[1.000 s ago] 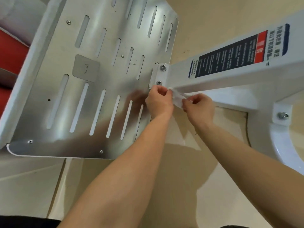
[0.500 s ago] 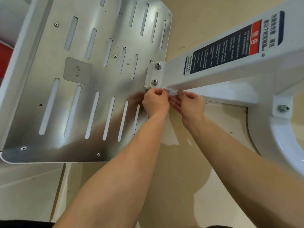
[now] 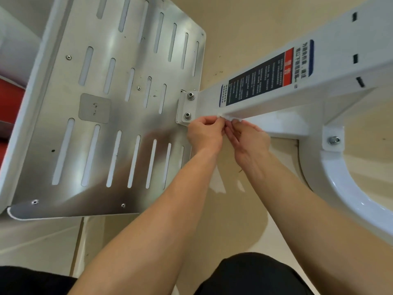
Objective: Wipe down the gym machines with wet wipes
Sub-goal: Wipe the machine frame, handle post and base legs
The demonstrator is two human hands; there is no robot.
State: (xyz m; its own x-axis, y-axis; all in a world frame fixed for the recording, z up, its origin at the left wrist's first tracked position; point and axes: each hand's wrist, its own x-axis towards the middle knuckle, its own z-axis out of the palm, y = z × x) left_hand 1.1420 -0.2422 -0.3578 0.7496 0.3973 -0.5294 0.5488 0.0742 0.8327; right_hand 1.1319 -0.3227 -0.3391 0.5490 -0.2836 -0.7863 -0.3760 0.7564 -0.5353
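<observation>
Currently in hand: preparing the wet wipe [image 3: 230,118] at the machine's white beam [image 3: 340,60]. Judged as unfolding or re-gripping the cloth, not yet a wiping stroke.
Wipe location: against the lower front edge of the beam, just beside the bolted bracket [image 3: 182,107] that joins the beam to the slotted metal plate [image 3: 119,116].
Wipe axis: only a thin white strip shows above the fingers. Its long axis lies along the beam's edge, one end toward the bracket and the other toward the curved white frame [image 3: 344,188]. The rest is hidden by the fingers, so its full shape cannot be told.
Left hand [image 3: 205,135]: fingers curled in, thumb and forefinger pinching the bracket end of the wipe.
Right hand [image 3: 248,141]: fingers bent toward the wipe, tips pinching its other end. The two hands' fingertips are touching or very nearly so.
Progress: judged early on this member. The beam's top face and the warning label [image 3: 265,81] show no wipe contact.
Next move: spread the wipe flat under one palm, press it to the beam, then draw it lengthwise away from the bracket.
Requirement: firm, even pressure, with the cloth open enough to cover the beam's face.
Caution: the two bracket bolts [image 3: 187,116] stand proud and may snag or tear the cloth.
</observation>
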